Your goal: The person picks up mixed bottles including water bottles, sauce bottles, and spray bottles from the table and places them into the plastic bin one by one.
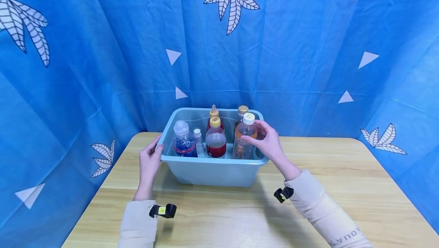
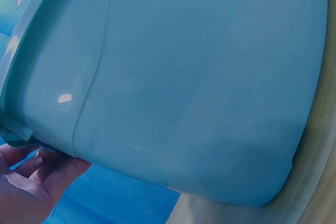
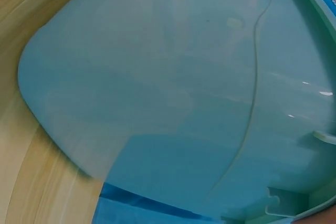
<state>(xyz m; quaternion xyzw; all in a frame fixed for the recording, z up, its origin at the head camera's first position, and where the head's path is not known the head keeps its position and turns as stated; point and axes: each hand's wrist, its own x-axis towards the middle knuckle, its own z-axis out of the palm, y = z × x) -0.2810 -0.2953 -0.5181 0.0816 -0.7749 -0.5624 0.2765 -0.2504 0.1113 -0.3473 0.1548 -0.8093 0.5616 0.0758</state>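
Observation:
A light blue plastic tub (image 1: 212, 172) stands on the wooden table with several bottles inside. My left hand (image 1: 149, 161) grips the tub's left rim, thumb on the near side; the left wrist view shows its fingers (image 2: 65, 174) curled under the rim. At the tub's right end my right hand (image 1: 269, 141) holds a clear bottle (image 1: 244, 145) with a white cap and orange label, thumb and fingers around its upper part. That bottle's base is hidden behind the tub's front wall. The right wrist view shows mainly the tub's outer wall (image 3: 157, 77).
Also in the tub are a blue-filled bottle (image 1: 185, 143), a small white-capped bottle (image 1: 198, 141), a yellow-capped bottle with a red label (image 1: 216, 141), a red sauce bottle with a pointed tip (image 1: 214, 112) and a gold-capped bottle (image 1: 242, 111). A blue curtain (image 1: 295, 50) hangs behind.

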